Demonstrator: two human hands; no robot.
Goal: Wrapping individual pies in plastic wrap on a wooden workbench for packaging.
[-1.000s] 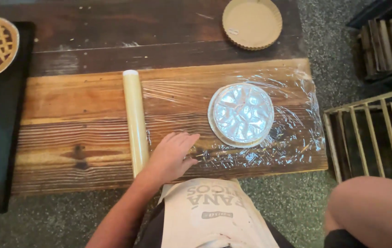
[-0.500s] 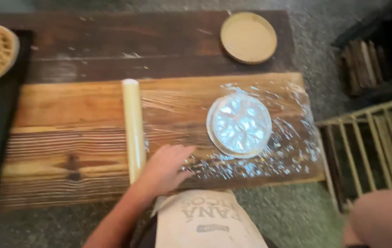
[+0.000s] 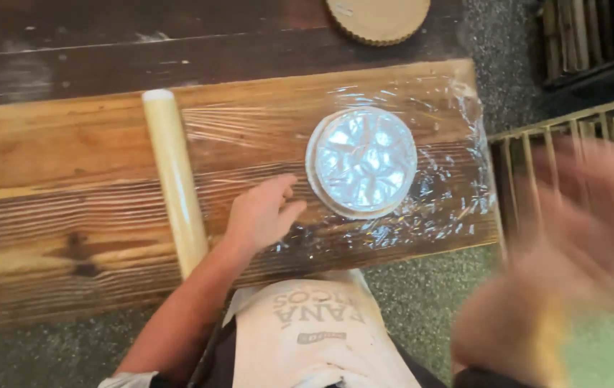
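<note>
Our left hand (image 3: pixel 264 213) lies flat, fingers spread, pressing the sheet of cling film (image 3: pixel 249 136) onto the wooden board (image 3: pixel 55 151) near its front edge, just beside the foil pie tin (image 3: pixel 361 162) resting on the film toward the right end. The film roll (image 3: pixel 175 183) lies across the board. Our right hand (image 3: pixel 573 266) is a blur; we cannot tell its state.

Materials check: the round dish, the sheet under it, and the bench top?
Round dish: looks like thin aluminium foil, shiny and silvery with pressed ridges. Sheet: probably clear plastic film; it glints, wrinkles, and the wood shows through, fed off the pale roll. Bench top: wood, plain grain and knots, matte brown. The left hand rests flat on the film.
</note>
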